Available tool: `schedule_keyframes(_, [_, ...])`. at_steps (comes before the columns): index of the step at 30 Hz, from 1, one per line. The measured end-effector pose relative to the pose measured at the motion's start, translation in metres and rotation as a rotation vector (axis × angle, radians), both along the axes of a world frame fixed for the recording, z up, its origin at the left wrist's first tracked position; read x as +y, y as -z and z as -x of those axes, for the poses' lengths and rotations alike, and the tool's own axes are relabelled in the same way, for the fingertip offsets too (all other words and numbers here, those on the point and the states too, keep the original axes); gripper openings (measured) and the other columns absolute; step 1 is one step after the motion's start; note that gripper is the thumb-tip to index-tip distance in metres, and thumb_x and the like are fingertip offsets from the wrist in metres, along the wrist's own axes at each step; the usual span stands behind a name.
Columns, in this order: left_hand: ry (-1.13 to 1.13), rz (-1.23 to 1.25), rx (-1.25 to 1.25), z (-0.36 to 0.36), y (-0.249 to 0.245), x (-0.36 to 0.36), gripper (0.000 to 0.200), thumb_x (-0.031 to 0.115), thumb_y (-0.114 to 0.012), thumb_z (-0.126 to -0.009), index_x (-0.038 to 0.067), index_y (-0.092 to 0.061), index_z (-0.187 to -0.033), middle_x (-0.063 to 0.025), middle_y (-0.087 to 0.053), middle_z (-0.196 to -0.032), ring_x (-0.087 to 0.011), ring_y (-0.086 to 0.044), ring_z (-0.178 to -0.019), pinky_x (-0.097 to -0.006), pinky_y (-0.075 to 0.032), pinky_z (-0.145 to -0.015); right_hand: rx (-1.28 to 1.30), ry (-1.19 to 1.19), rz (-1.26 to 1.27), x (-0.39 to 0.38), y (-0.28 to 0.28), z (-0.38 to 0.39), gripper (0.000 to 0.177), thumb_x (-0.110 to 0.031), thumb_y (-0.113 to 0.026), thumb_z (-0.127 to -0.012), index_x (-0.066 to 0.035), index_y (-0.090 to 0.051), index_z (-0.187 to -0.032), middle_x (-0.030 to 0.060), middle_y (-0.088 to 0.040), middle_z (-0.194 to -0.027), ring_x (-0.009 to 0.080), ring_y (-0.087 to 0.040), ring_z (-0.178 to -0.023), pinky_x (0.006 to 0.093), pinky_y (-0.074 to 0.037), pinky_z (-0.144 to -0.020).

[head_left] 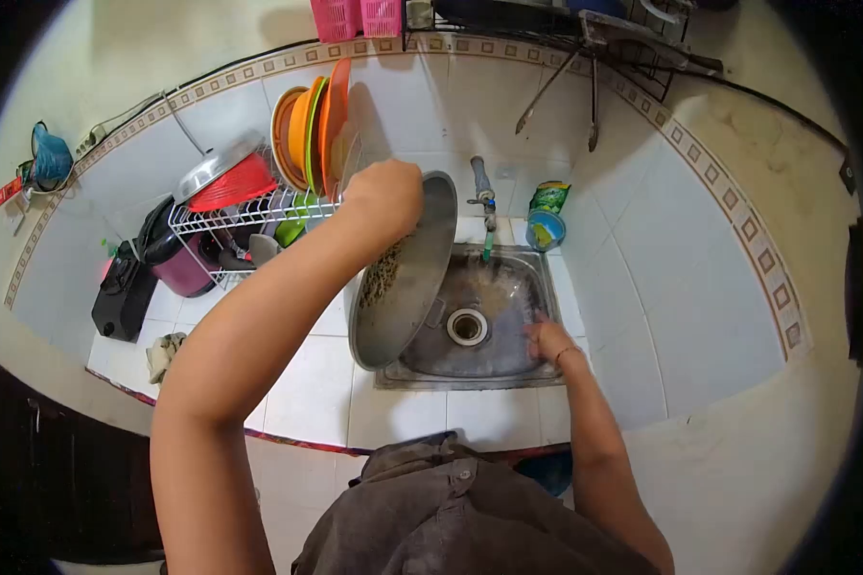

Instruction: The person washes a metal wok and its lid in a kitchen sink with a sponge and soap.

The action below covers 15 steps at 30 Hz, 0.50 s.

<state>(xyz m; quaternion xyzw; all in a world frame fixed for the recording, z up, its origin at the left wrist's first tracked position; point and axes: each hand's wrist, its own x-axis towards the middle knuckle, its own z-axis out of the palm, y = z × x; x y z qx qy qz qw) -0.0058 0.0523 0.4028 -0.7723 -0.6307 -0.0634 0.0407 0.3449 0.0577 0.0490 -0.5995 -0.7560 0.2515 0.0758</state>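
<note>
A large grey metal wok [408, 287], tilted steeply on its side, hangs over the left part of the sink [547, 287]. Dark speckled residue marks its surface, and a small loop handle shows at its lower right. My left hand [385, 192] is closed at the wok's upper edge; its fingertips are hidden behind the hand. Low over the right side of the sink basin is my right hand [548, 339], its fingers apart and somewhat blurred, holding nothing that I can see. Between wok and right hand lies the round drain [467, 328].
A tap [485, 196] with a green end stands behind the sink. Right of it are a blue bowl [546, 231] and a green packet [550, 197]. At left, a white dish rack [230, 218] carries orange and green plates. Tongs [593, 110] hang above.
</note>
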Motion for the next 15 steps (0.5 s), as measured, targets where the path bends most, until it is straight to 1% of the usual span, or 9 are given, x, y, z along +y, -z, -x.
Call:
schedule_keyframes(1, [0.006,-0.023,-0.002,0.001,-0.003,-0.001,0.02,0.003,-0.053,-0.079,-0.003,-0.067,-0.091,-0.024,-0.066,-0.097,-0.0386,-0.065,-0.093,-0.0457,-0.053,-0.08,0.071,-0.048,-0.029,-0.003,-0.001,0.004,0.048,-0.014,-0.067,-0.078,-0.009,-0.056,-0.125,0.021,-0.063,-0.112,0.0381,-0.057,-0.108,0.0412,-0.046,-0.092])
schedule_keyframes(3, [0.025,-0.027,0.0,0.004,-0.002,-0.008,0.019,0.003,-0.053,-0.079,-0.004,-0.066,-0.09,-0.0243,-0.066,-0.096,-0.0389,-0.065,-0.093,-0.0459,-0.053,-0.079,0.134,-0.067,-0.354,-0.023,-0.048,0.03,0.053,-0.01,-0.067,-0.077,-0.008,-0.053,-0.128,0.0214,-0.06,-0.118,0.0379,-0.055,-0.112,0.0391,-0.044,-0.096])
schedule_keyframes(5, [0.044,-0.049,-0.01,0.005,-0.011,-0.013,0.019,0.003,-0.053,-0.078,-0.004,-0.066,-0.09,-0.0247,-0.066,-0.094,-0.0392,-0.065,-0.092,-0.0462,-0.053,-0.079,0.246,0.061,-0.539,-0.02,-0.087,0.049,0.059,-0.007,-0.067,-0.077,-0.004,-0.047,-0.133,0.0216,-0.054,-0.125,0.0376,-0.052,-0.115,0.0375,-0.041,-0.1])
schedule_keyframes(7, [0.073,-0.091,0.019,0.007,-0.02,-0.023,0.017,0.001,-0.054,-0.076,-0.005,-0.066,-0.087,-0.0252,-0.066,-0.089,-0.0395,-0.065,-0.087,-0.0461,-0.053,-0.076,0.342,0.077,-0.667,-0.016,-0.127,0.063,0.066,-0.008,-0.068,-0.077,0.0,-0.04,-0.136,0.0245,-0.051,-0.128,0.0389,-0.049,-0.119,0.0406,-0.04,-0.101])
schedule_keyframes(10, [0.124,-0.131,0.073,0.011,-0.037,-0.042,0.015,0.001,-0.054,-0.075,-0.005,-0.065,-0.084,-0.026,-0.065,-0.085,-0.0399,-0.066,-0.083,-0.0458,-0.054,-0.072,0.36,0.039,-0.829,-0.016,-0.193,0.094,0.078,-0.011,-0.071,-0.077,-0.001,-0.03,-0.143,0.0246,-0.043,-0.135,0.0386,-0.044,-0.125,0.0403,-0.036,-0.105])
schedule_keyframes(12, [0.16,-0.125,0.09,0.014,-0.052,-0.06,0.015,0.001,-0.054,-0.076,-0.005,-0.065,-0.084,-0.0258,-0.065,-0.083,-0.0398,-0.066,-0.082,-0.0462,-0.053,-0.071,0.348,-0.001,-0.933,-0.018,-0.227,0.11,0.086,-0.013,-0.072,-0.076,-0.002,-0.023,-0.146,0.024,-0.039,-0.14,0.0375,-0.041,-0.128,0.0398,-0.034,-0.107])
schedule_keyframes(13, [0.176,-0.124,0.098,0.016,-0.055,-0.066,0.015,0.001,-0.054,-0.076,-0.005,-0.064,-0.084,-0.0258,-0.065,-0.082,-0.0398,-0.066,-0.081,-0.0464,-0.053,-0.071,0.375,-0.003,-0.919,-0.017,-0.241,0.116,0.089,-0.013,-0.074,-0.076,-0.001,-0.021,-0.146,0.0235,-0.037,-0.142,0.0367,-0.039,-0.13,0.0397,-0.034,-0.108])
schedule_keyframes(14, [0.228,-0.211,0.087,0.02,-0.053,-0.07,0.013,0.001,-0.054,-0.077,-0.005,-0.062,-0.084,-0.0242,-0.064,-0.077,-0.0392,-0.066,-0.077,-0.0462,-0.053,-0.067,0.402,-0.006,-0.904,-0.017,-0.253,0.12,0.091,-0.013,-0.075,-0.075,-0.001,-0.019,-0.146,0.023,-0.035,-0.144,0.0359,-0.038,-0.132,0.0395,-0.033,-0.108])
schedule_keyframes(15, [0.268,-0.245,0.088,0.022,-0.053,-0.075,0.012,0.002,-0.054,-0.078,-0.004,-0.062,-0.084,-0.0239,-0.064,-0.076,-0.0391,-0.066,-0.076,-0.046,-0.053,-0.066,0.428,-0.01,-0.89,-0.014,-0.261,0.124,0.094,-0.013,-0.076,-0.074,-0.001,-0.018,-0.147,0.0224,-0.032,-0.146,0.0351,-0.036,-0.133,0.0394,-0.032,-0.109])
